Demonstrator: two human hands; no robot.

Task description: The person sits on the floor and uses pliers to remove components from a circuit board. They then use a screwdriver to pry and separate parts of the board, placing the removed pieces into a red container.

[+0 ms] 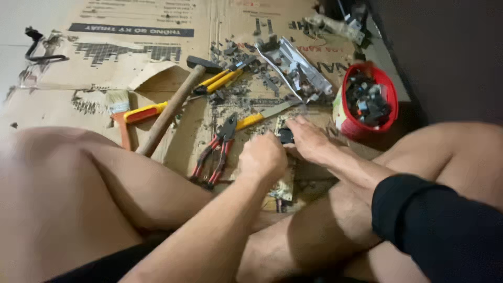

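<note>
Working on circuit board [283, 189] lying on cardboard [131, 78] between our legs. Left hand [263, 157] curled closed, contents hidden; right hand [310, 139] pinching small black part [285, 137] on board. Red tub [367, 102] filling with pulled parts; pliers [216, 149], hammer [175, 102] idle. Board seemingly partly stripped.

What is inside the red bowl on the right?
The red bowl holds a heap of small dark parts, some grey or bluish. Only the top layer shows; anything under it and the bowl's bottom are covered.
</note>
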